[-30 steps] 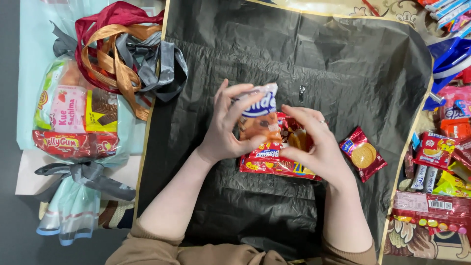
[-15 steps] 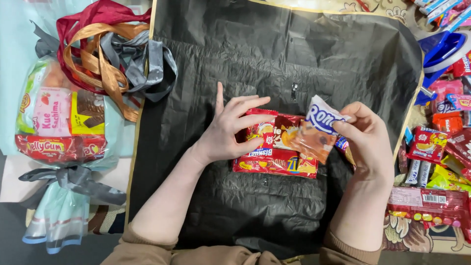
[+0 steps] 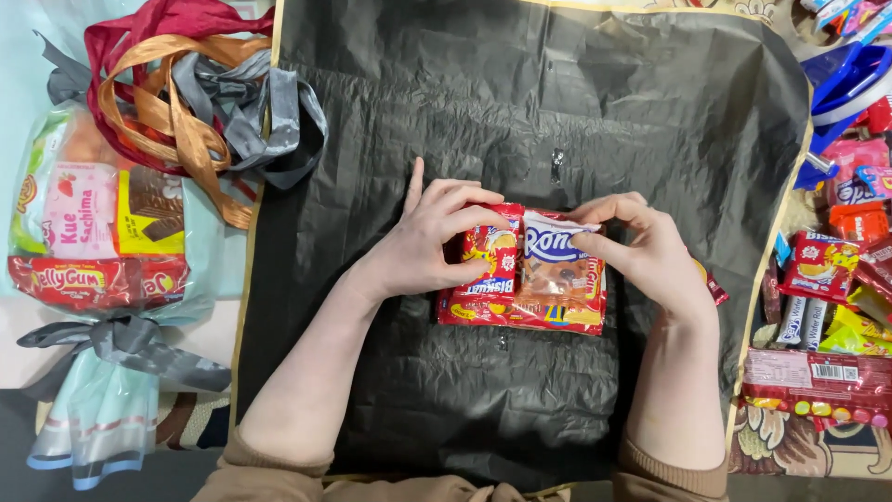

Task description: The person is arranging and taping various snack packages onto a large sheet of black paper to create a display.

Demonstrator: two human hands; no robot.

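Both hands met at the middle of a crinkled black sheet (image 3: 520, 121) spread over the worktop; the left hand (image 3: 423, 246) lay with its fingers curled and pressing on a small red and yellow biscuit packet (image 3: 491, 256), pinning it at its upper edge and its side, thumb below and fingertips above; the right hand (image 3: 650, 256) was closed in a pinch on a white and blue snack packet (image 3: 553, 249), which sat just beside the biscuit packet, at its three o'clock, the two touching; both rested on top of a larger red snack pack (image 3: 520, 314) whose long axis ran from nine o'clock to three o'clock across the sheet; the white and blue packet stood with its own long axis running from twelve to six, crosswise to the pack below; it lay at nine o'clock from the right hand, plainly the nearer one, while the left hand was a packet's width off at its nine o'clock; at ten o'clock a tangle of red, orange and grey ribbons (image 3: 186, 102) lay beyond the sheet's edge; at nine o'clock sat a wrapped bundle of sweets (image 3: 93, 232) tied with a grey bow (image 3: 121, 339); at three o'clock a heap of loose snack packets (image 3: 836, 279) crowded the edge.
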